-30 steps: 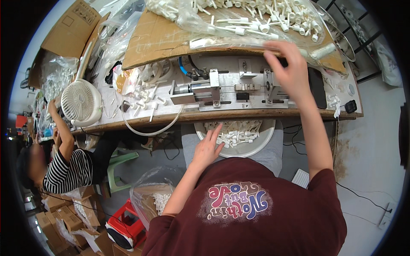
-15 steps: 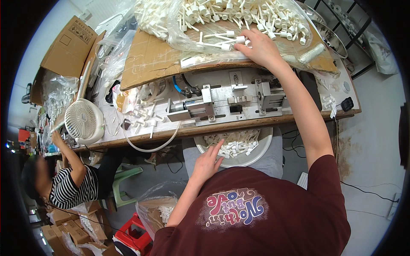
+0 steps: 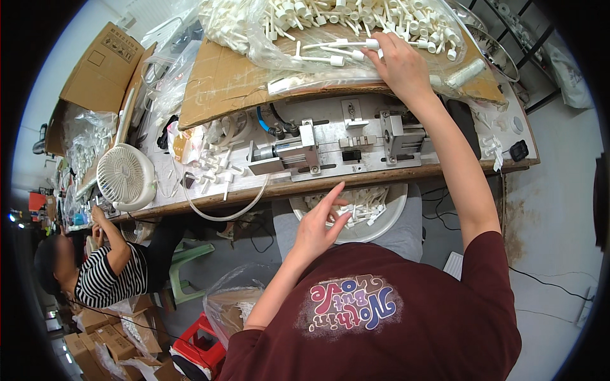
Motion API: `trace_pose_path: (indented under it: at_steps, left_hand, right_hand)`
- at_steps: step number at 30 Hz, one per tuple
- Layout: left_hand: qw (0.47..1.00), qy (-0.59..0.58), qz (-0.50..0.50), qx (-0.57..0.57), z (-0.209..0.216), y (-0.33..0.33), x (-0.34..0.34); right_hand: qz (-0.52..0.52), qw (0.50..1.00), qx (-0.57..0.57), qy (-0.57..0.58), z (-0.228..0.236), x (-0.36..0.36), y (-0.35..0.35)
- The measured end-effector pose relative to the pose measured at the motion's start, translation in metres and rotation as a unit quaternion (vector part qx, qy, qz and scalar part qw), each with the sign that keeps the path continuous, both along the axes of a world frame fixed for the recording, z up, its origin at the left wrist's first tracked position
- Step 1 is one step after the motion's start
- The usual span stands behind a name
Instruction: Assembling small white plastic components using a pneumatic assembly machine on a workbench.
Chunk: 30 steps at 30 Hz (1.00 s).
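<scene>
Workbench point(image 3: 381, 174) with a wooden front edge carries a metal clamping fixture point(image 3: 359, 141), a white fan point(image 3: 126, 178) and a cardboard sheet point(image 3: 222, 82). White capped plastic sticks point(image 3: 419, 24) lie heaped on clear film over the sheet. Right hand point(image 3: 401, 62): thumb and forefinger narrowed at the cap of one loose stick point(image 3: 340, 44) before the heap; grip cannot be confirmed. Left hand point(image 3: 318, 227): fingers parted, beside the left rim of a white basin point(image 3: 399, 216) containing similar sticks.
</scene>
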<state>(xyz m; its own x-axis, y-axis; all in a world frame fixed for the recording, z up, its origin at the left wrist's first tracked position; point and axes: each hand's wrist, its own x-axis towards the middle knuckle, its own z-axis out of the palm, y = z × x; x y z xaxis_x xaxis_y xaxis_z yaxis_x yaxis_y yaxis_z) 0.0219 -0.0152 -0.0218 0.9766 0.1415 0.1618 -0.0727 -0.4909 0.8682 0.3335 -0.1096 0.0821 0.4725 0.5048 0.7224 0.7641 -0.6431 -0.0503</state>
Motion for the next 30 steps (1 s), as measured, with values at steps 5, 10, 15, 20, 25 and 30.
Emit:
trace_pose_path:
  at_steps: [5, 10, 15, 20, 25, 30]
  left_hand:
    - [0.998, -0.055, -0.033, 0.024, 0.032, -0.007, 0.019]
    - [0.997, 0.005, -0.034, -0.074, 0.032, -0.008, 0.005]
    - [0.983, 0.029, -0.012, -0.181, 0.019, -0.001, -0.005]
    - [0.937, 0.030, -0.031, -0.345, 0.033, -0.002, 0.018]
    - [0.744, 0.056, -0.082, -0.660, 0.064, -0.017, 0.054]
    - [0.690, 0.060, -0.054, -0.719, 0.071, -0.022, 0.062]
  right_hand:
    - [-0.055, 0.991, -0.044, 0.116, -0.001, 0.005, -0.002]
    - [-0.030, 0.997, -0.032, 0.069, -0.003, 0.009, -0.006]
    - [0.030, 0.997, 0.077, -0.003, 0.005, 0.004, -0.015]
    - [0.170, 0.948, 0.249, 0.104, 0.022, -0.075, -0.014]
    - [0.237, 0.951, 0.151, 0.133, -0.010, -0.156, -0.021]
    - [0.228, 0.960, 0.089, 0.133, -0.013, -0.177, -0.034]
